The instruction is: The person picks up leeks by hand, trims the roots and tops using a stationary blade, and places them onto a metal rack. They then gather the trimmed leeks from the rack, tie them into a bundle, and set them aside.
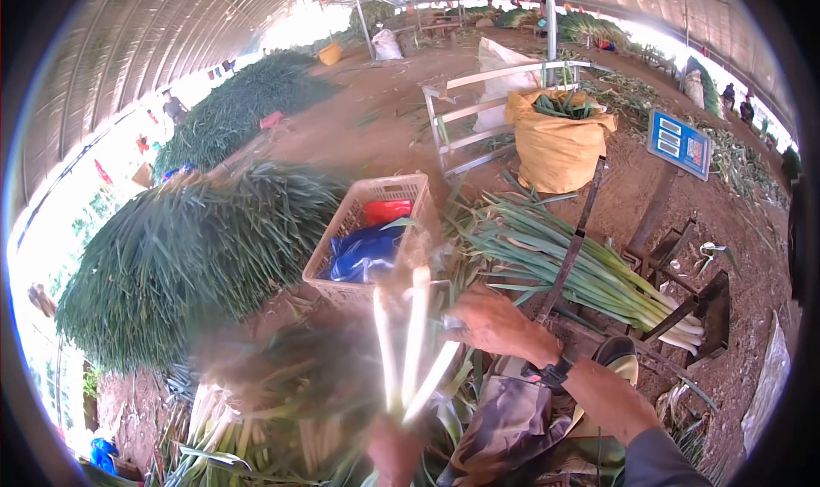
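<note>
My left hand [395,454], blurred by motion at the bottom middle, is closed around a few green onions. Their white stalks [413,342] point up and fan apart, with roots at the top ends. Just to the right of these stalks, my right hand [497,323] is closed, with a dark watch on its wrist. A small greyish tip shows at its fingers, but I cannot make out what it is. Loose green onions [213,414] lie below and left of my hands, partly smeared. Another bundle of green onions [589,269] rests on a dark metal frame to the right.
Ahead stands a plastic crate [342,292] with blue and red items inside. Big heaps of green onions [196,248] fill the left side. A yellow sack [559,149] stands by a metal rack, near a blue scale display [679,143]. People are far off at the edges.
</note>
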A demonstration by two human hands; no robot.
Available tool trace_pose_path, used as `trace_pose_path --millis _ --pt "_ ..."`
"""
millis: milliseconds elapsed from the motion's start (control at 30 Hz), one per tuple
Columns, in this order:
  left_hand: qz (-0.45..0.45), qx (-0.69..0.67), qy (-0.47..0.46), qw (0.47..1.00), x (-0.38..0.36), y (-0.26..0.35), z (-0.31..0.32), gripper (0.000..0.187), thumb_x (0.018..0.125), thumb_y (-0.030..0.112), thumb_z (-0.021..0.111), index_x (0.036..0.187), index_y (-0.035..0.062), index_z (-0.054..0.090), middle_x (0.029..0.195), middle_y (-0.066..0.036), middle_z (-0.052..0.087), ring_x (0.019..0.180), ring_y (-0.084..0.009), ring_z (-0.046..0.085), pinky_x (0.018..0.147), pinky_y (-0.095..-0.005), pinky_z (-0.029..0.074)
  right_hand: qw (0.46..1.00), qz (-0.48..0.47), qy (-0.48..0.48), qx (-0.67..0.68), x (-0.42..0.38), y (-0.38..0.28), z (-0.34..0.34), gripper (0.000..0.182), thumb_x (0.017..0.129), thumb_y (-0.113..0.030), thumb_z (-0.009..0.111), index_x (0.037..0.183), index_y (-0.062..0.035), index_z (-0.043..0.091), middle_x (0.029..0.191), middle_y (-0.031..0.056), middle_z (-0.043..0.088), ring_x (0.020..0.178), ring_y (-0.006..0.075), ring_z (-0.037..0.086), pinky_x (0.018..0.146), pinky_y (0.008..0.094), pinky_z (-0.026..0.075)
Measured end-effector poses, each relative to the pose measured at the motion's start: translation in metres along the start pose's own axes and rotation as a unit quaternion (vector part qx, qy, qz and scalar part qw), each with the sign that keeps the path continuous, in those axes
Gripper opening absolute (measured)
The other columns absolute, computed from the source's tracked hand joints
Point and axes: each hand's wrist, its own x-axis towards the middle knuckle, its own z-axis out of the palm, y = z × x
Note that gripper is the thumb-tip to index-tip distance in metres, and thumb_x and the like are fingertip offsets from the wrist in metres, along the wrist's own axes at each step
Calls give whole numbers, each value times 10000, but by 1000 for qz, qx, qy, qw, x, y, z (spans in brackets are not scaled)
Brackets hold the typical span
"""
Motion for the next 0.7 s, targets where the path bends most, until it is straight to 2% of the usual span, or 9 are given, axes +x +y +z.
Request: trace_pose_path --millis 33,133,233,300,400,433,500,567,700 --pt "4 -16 -17 1000 0 1 -1 538 704 275 807 1046 0 496 899 -248 664 873 -447 665 787 -539 515 998 -43 20 49 -2 5 9 287 829 -248 772 923 -4 652 866 89 584 931 278 557 824 421 521" --pt "-6 -30 -29 999 -1 6 -1 559 704 278 813 1064 -2 490 898 -248 672 872 -450 667 788 -539 513 966 -175 29 -186 -7 12 17 166 787 -118 727 840 -28 598 822 109 593 880 268 573 747 414 534" --pt "-16 -35 -45 998 -9 -1 1 521 711 254 800 1075 -9 536 913 -252 696 874 -453 679 779 -529 528 946 -147 112 -267 1 42 0 125 745 -54 671 796 -53 556 803 121 605 825 263 598 652 408 536" --pt "13 -17 -41 999 -21 -16 11 681 763 282 819 1277 -39 506 1009 -250 699 920 -412 692 765 -501 548 942 -11 152 -298 7 69 -13 109 800 -42 665 817 -48 558 736 130 588 717 276 609 605 394 535" --pt "12 -1 -78 997 -30 -23 21 792 827 346 790 1428 -44 453 1144 -251 672 1035 -400 671 816 -502 542 948 36 196 -248 17 79 -45 92 874 -58 652 835 -42 570 679 124 568 599 283 598 534 387 508" --pt "21 8 -83 996 -31 -26 27 786 833 349 781 1431 -42 453 1145 -251 672 1032 -399 671 813 -500 543 975 -2 182 -128 19 67 -48 77 934 -102 642 968 -55 592 678 126 588 555 281 600 476 375 481" --pt "33 21 -93 995 -29 -26 31 776 844 343 765 1438 -41 447 1147 -251 670 1024 -400 671 809 -499 545 994 -30 32 -98 19 23 -54 114 926 -110 610 998 -23 621 701 143 627 649 275 667 526 388 525" --pt "32 26 -104 994 -31 -20 30 769 852 325 752 1450 -40 434 1149 -251 668 1015 -406 670 807 -501 545 997 19 -58 48 23 9 -22 110 935 -112 607 1001 -27 627 705 111 599 618 284 631 527 402 511" --pt "39 19 -85 995 -35 -12 28 749 840 283 747 1438 -41 433 1136 -251 665 981 -414 673 779 -503 549 978 -138 -28 -153 28 31 17 191 873 -119 641 1022 1 636 761 96 611 639 246 649 539 381 529"
